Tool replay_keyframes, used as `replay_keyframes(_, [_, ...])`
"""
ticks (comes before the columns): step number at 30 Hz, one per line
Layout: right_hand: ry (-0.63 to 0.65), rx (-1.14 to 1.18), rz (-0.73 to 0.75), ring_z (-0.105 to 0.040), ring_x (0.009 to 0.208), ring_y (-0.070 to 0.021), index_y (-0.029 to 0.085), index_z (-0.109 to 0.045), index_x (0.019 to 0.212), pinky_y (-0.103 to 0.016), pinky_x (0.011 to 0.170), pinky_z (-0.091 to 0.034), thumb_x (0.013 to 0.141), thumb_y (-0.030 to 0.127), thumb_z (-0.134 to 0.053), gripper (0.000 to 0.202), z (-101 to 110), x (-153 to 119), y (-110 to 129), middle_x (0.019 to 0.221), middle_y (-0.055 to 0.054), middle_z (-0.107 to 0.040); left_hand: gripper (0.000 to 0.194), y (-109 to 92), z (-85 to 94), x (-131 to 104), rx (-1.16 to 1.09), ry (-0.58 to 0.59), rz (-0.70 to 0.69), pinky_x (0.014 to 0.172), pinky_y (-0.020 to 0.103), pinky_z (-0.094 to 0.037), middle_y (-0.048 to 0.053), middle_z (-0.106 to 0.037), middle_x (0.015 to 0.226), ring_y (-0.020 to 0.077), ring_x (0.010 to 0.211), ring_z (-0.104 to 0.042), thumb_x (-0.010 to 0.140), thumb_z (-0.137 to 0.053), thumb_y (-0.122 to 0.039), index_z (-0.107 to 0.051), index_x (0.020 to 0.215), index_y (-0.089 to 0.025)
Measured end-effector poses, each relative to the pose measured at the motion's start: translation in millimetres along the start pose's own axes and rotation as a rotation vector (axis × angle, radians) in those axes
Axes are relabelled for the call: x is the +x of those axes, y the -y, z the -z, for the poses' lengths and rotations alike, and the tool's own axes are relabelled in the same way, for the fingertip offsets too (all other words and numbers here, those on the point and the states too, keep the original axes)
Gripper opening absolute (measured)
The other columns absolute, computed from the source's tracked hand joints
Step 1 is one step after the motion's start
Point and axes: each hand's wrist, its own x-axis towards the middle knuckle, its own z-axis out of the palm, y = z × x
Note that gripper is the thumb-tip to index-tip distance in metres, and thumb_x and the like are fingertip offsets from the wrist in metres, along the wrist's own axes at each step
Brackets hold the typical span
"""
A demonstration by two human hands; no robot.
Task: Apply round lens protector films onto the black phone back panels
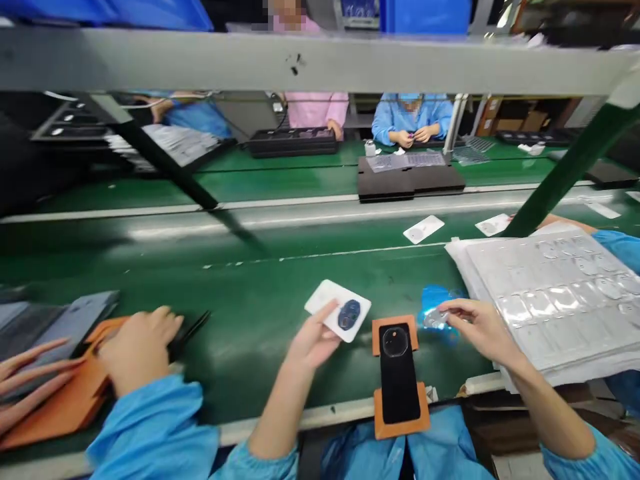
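Gripping a white card (323, 298) with a dark blue piece (349, 315) on it in the fingers of the left hand (313, 343), above the bench (240, 287). Pinching a clear piece (434, 319) in the closed fingers of the right hand (483, 330), by some blue film (436, 294). See, nearer and between both, a black phone (400, 381) in an orange holder (403, 428); to the right, stacked sheets (500, 275).

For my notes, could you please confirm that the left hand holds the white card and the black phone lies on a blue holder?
Not blue: the head view shows the black phone lying on an orange holder; the left hand does hold the white card.
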Motion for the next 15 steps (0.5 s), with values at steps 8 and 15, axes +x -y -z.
replay_keyframes(8, [0.362,0.043,-0.104,-0.055,0.053,-0.0129,0.019,-0.064,0.08,-0.024,0.051,-0.039,0.091,0.042,-0.059,0.025,-89.0,21.4,-29.2,0.062,0.003,-0.059,0.024,40.9,36.0,-16.5,0.011,-0.014,-0.17,0.032,0.012,-0.04,0.003,-0.072,0.08,0.0093,0.053,-0.064,0.074,-0.069,0.004,-0.065,0.092,-0.011])
replay_keyframes(15, [0.266,-0.29,-0.057,-0.061,0.059,-0.0175,0.02,-0.061,0.093,-0.026,0.057,-0.036,0.088,0.031,-0.064,0.012,-101.9,15.4,-36.5,0.059,0.004,-0.06,0.034,52.1,60.9,-13.6,-0.003,0.035,-0.219,0.033,0.012,-0.038,0.003,-0.071,0.09,0.0069,0.057,-0.061,0.069,-0.081,-0.004,-0.067,0.099,-0.011])
